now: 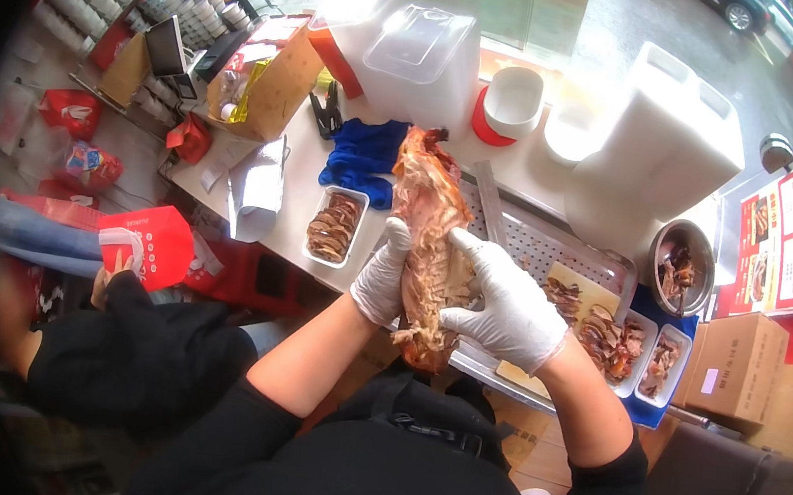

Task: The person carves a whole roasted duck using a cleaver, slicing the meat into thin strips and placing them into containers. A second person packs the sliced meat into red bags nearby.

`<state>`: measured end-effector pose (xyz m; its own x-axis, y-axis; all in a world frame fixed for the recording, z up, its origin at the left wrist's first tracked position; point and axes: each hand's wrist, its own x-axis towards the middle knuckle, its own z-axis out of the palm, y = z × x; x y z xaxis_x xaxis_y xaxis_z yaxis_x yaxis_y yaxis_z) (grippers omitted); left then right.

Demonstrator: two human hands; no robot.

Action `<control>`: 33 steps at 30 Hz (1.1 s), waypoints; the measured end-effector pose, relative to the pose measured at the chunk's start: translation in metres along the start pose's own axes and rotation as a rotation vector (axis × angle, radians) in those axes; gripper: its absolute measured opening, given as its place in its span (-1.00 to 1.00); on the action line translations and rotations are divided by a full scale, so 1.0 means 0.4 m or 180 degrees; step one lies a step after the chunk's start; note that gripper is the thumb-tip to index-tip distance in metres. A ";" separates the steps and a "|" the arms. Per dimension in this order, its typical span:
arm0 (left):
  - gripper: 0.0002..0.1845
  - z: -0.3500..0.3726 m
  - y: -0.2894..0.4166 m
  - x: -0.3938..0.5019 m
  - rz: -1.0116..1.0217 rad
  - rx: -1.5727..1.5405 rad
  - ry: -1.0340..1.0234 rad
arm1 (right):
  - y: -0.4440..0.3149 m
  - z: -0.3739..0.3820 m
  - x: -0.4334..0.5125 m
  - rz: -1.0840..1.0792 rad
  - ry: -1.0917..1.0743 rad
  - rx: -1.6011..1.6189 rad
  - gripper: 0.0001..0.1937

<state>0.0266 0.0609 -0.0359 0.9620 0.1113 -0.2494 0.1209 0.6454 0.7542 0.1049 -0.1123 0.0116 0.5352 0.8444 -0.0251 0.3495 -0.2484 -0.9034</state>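
Note:
Both my gloved hands hold a roast duck carcass (pixel 429 251) upright in front of me, its pale, stripped side facing up and some browned skin at both ends. My left hand (pixel 384 273) grips its left edge. On the right edge, my right hand (pixel 505 298) holds it between thumb and fingers. Behind the carcass lies a perforated metal tray (pixel 560 247) with a cleaver blade (pixel 491 203) resting across it. A cutting board (pixel 584 289) in the tray bears sliced meat (pixel 562 297). To the left stands a white tray of sliced duck (pixel 334 226).
Trays of meat pieces (pixel 663 364) and a steel bowl of bones (pixel 681 268) stand at the right. Blue cloths (pixel 363 158), plastic tubs (pixel 420 57) and white containers (pixel 667 132) line the back. At the left, another person (pixel 131 356) handles a red bag (pixel 148 247).

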 end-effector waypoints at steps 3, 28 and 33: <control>0.13 -0.029 0.012 -0.002 -0.0107 -0.0102 0.0078 | -0.006 0.026 0.030 -0.0122 0.0015 -0.0340 -0.23; -0.08 -0.149 0.048 0.044 -0.0325 -0.0569 0.0144 | 0.000 0.092 0.128 0.0216 0.0203 0.0164 -0.37; -0.21 -0.160 0.035 0.050 -0.0593 -0.0641 0.0236 | 0.008 0.101 0.149 0.0393 0.0427 -0.0392 -0.50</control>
<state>0.0316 0.1207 -0.0692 0.9064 0.0269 -0.4217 0.2356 0.7963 0.5571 0.1069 -0.0438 -0.0100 0.6744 0.7353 -0.0677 0.3619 -0.4091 -0.8377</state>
